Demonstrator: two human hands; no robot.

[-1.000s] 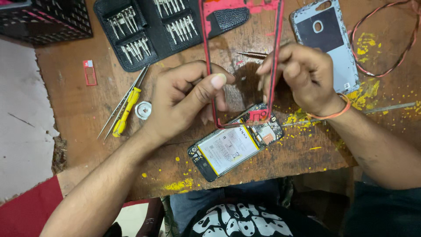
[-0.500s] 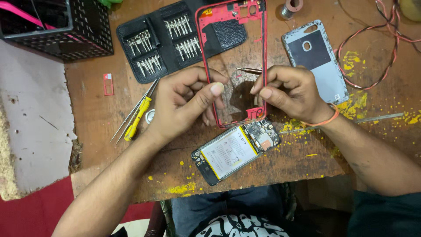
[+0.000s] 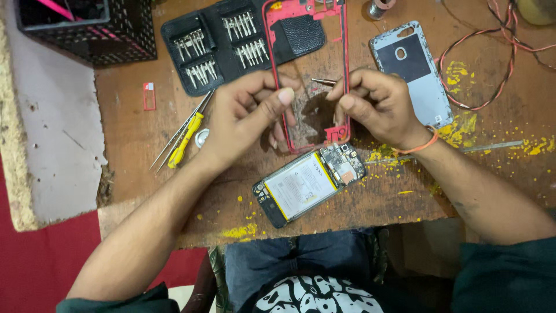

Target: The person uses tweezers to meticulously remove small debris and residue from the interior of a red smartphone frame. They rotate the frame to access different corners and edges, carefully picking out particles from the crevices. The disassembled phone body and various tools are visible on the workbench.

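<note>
**Both hands on a red phone frame, bench crowded around it**

The left hand (image 3: 246, 116) pinches the left rail of the red phone frame (image 3: 306, 75), thumb pressed over the fingers. The right hand (image 3: 379, 104) is curled closed at the frame's right rail, gripping a pair of tweezers (image 3: 324, 82) whose metal tip pokes out toward 9 o'clock, inside the frame's opening. The frame lies flat on the wooden bench (image 3: 376, 197), its long side running from 12 to 6 o'clock, its lower corners hidden under both hands.

At 6 o'clock from the frame, just beside its bottom edge, lies an opened phone (image 3: 307, 185) with battery and circuit board exposed, tilted across the bench edge. At 10 o'clock a black screwdriver bit case (image 3: 231, 43) lies open, its right flap under the frame's upper left corner. At 3 o'clock is a grey back cover (image 3: 420, 75), near the right hand's knuckles. Red and black wires (image 3: 463, 87) loop beyond it. At 8 o'clock from the left hand rest a yellow-handled tool (image 3: 184, 139) and thin metal probes. A black crate (image 3: 87, 29) stands at the far 10 o'clock corner.
</note>
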